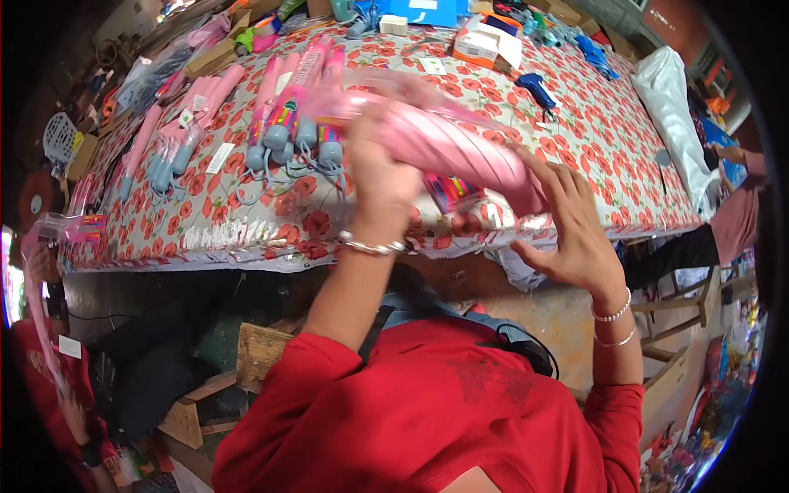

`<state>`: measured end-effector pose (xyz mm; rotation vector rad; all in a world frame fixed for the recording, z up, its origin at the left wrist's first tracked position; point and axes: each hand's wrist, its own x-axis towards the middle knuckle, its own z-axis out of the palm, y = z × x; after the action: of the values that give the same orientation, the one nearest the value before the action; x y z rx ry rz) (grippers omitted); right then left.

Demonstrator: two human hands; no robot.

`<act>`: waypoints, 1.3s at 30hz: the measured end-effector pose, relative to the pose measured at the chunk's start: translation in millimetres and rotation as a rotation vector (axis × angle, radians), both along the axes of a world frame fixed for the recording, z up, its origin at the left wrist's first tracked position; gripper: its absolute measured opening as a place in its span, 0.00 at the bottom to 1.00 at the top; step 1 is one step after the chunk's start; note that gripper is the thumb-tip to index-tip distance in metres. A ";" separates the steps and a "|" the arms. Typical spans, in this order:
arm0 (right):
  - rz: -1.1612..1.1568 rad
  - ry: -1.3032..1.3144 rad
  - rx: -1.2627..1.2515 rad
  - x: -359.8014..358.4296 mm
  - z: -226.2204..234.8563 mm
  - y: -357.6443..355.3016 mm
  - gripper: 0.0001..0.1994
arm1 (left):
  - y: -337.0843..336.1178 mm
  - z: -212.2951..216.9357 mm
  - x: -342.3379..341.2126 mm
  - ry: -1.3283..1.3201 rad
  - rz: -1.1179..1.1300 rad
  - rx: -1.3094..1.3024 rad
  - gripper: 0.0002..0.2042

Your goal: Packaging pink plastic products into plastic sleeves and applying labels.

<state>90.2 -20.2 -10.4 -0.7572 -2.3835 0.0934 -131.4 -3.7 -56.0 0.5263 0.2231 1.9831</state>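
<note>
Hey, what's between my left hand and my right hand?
A pink spiral-ridged item stretches between your left hand and right hand in the head view.

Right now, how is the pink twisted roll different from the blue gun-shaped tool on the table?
The pink twisted roll is pale pink; the blue gun-shaped tool is dark blue. The roll looks longer, with slanting lines, while the tool is shorter, with a handle. The roll is up in the left hand; the tool lies on the flowered tablecloth.
</note>
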 end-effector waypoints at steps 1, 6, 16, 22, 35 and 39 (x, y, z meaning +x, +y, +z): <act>-0.064 -0.068 -0.118 5.7 0.4 0.0 0.25 | 3.5 5.1 -13.3 0.025 -0.005 0.057 0.13; -0.025 -0.004 -0.824 31.6 -25.4 17.2 0.24 | -22.1 14.9 15.5 0.067 -0.269 0.302 0.15; 0.153 0.100 -0.617 22.6 -35.0 0.7 0.25 | -12.0 2.7 -16.1 0.315 -0.208 0.136 0.26; 0.371 0.318 -1.380 21.7 -33.9 -13.4 0.28 | -12.3 10.2 -5.2 0.154 -0.305 0.336 0.25; 0.279 0.191 -0.303 17.5 -85.6 -4.7 0.28 | 2.6 15.0 -10.0 0.274 0.159 -0.330 0.18; 0.513 0.562 -2.208 16.8 -69.7 -13.1 0.30 | -5.7 2.4 18.9 0.119 -0.312 0.065 0.15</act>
<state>107.0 -33.3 -80.1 -0.5887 -0.9423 2.7962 -112.5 -9.3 -53.6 0.6799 0.1405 1.6615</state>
